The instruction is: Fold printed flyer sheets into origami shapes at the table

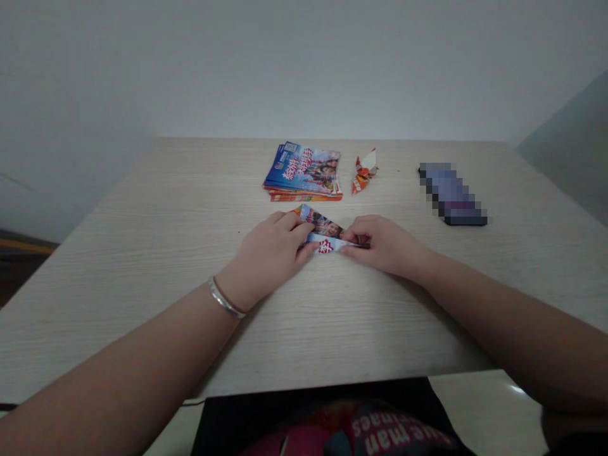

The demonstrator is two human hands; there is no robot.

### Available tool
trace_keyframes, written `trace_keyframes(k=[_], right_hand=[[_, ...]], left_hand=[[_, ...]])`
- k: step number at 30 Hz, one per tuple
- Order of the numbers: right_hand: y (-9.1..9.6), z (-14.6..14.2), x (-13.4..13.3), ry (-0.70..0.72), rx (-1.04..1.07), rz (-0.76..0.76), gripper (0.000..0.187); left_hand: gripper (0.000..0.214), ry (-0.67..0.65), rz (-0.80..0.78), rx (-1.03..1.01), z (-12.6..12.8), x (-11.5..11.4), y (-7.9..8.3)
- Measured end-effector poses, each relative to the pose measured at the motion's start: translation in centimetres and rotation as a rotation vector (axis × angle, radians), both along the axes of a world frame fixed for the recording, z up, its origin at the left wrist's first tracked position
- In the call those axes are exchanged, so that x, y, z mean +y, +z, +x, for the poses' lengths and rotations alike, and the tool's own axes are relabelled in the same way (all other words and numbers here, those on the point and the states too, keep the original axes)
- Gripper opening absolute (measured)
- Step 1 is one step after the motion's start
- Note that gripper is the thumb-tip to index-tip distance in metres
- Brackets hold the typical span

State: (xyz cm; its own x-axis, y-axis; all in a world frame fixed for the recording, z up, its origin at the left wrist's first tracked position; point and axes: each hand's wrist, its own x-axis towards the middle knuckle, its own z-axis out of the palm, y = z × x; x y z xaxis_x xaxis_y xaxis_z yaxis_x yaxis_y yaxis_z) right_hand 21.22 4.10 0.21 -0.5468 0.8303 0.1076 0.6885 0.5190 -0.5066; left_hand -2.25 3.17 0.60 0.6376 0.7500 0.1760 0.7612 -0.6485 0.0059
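Note:
A sheet of printed paper [325, 228], folded into a pointed, roughly triangular shape, lies on the table between my hands. My left hand [278, 244] grips its left side, fingers on top and thumb at the near edge. At the right point, my right hand [375, 242] pinches the paper between thumb and curled fingers. Blue, white and red print with small figures shows on the folded faces. The underside of the paper and parts of both its ends are hidden by my fingers.
Beyond the hands sits a stack of printed leaflets [304, 170], slightly fanned. Beside it is a folded orange-and-white paper figure [365, 171]. A dark phone [453, 193] with a blurred-out screen lies at the right. The pale wooden table [156, 209] meets a wall at the back.

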Motion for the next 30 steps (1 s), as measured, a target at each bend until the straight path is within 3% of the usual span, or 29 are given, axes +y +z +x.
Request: trace_keyframes(k=[6,15,20,26,30], right_hand=[[0.6,0.0,0.5,-0.028,-0.071,-0.11,0.014],[1.1,1.8,1.2,0.127,-0.134,-0.088,0.012],[1.4,2.9,1.2,0.083,-0.152,-0.097,0.01],[1.3,4.4,2.1,-0.026,-0.1,-0.283,0.01],[1.2,4.7,2.3,-0.023,-0.167,-0.247,0.009]], left_hand=[[0.037,-0.017,0.048,0.047,0.0,-0.1,0.0],[0.031,0.021,0.035,0.081,0.3,-0.3,0.4],[0.028,0.042,0.042,0.059,0.1,-0.2,0.4],[0.03,0.028,0.056,0.074,0.2,0.0,0.4],[0.028,0.036,0.042,0.069,0.3,0.0,0.3]])
